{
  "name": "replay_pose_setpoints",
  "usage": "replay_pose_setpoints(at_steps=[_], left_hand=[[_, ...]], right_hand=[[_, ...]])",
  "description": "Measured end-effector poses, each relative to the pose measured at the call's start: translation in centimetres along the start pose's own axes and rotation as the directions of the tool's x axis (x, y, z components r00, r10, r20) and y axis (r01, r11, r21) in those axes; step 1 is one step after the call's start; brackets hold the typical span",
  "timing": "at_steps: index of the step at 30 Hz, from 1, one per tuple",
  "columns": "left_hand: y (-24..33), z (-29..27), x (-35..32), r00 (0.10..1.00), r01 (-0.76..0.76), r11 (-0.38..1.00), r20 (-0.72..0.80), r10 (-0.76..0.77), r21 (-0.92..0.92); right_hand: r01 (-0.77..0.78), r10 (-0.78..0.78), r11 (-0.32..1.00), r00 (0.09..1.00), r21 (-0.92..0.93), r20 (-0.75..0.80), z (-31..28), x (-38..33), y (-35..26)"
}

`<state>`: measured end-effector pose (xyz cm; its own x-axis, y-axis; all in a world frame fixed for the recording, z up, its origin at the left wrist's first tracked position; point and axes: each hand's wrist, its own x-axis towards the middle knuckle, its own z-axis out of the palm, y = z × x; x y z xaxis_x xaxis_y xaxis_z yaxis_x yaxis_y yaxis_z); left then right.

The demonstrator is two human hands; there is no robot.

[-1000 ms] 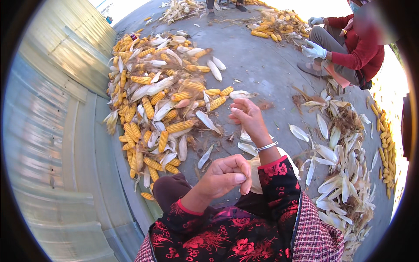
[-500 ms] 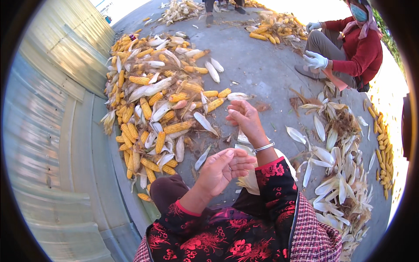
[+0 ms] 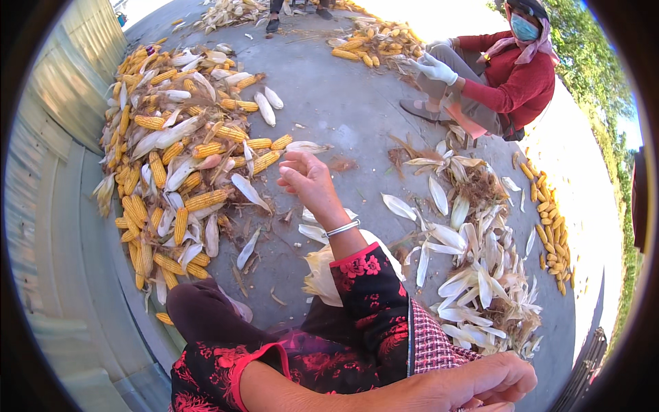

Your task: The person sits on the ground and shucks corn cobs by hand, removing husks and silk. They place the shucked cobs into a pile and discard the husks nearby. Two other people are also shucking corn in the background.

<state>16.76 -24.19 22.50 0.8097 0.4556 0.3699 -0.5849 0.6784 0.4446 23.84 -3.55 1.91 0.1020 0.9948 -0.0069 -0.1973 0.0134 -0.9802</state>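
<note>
Three groups of corn lie around the right grip (image 3: 305, 182): a big heap (image 3: 168, 154) to its left, a smaller heap (image 3: 377, 42) farther off, and bare cobs (image 3: 551, 223) well to its right. Two husk piles show, one (image 3: 480, 275) right of that grip, one (image 3: 230, 14) far beyond. The right grip's fingers curl loosely apart, empty. The left grip (image 3: 491, 379) is cut off below, its fingers bent; whether they clasp anything, I cannot tell. Beyond, right, sits one gloved person (image 3: 511, 89); another shows only legs (image 3: 276, 7). Cobs look knobbly, husks papery.
</note>
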Motion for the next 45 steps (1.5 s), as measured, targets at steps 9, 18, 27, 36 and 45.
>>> replay_pose_setpoints(at_steps=[9, 18, 27, 36, 45], left_hand=[[2.1, -2.7, 0.6, 0.989, -0.148, 0.049, 0.149, -0.01, 0.988], [10.6, -14.3, -13.5, 0.767, 0.374, 0.239, -0.444, 0.463, 0.896], [15.6, -32.5, -39.8, -0.218, 0.333, 0.755, -0.733, 0.644, 0.564], [10.9, -41.0, -53.1, -0.553, 0.213, 0.943, -0.764, 0.332, 0.255], [14.3, -51.5, -68.4, -0.441, 0.851, 0.518, -0.421, 0.792, 0.083]], right_hand=[[-0.029, 0.027, 0.998, 0.999, -0.056, -0.03, 0.0, 0.5, 0.0], [-0.024, 0.031, 0.974, 0.999, -0.225, 0.026, 0.6, 0.1, 0.4], [-0.098, 0.111, 0.93, 0.994, -0.353, 0.015, 1.6, 1.6, 1.8], [-0.17, 0.166, 0.862, 0.985, -0.478, -0.05, 3.0, 3.9, 3.4], [-0.19, 0.21, 0.768, 0.977, -0.612, -0.04, 3.3, 5.5, 5.8]])
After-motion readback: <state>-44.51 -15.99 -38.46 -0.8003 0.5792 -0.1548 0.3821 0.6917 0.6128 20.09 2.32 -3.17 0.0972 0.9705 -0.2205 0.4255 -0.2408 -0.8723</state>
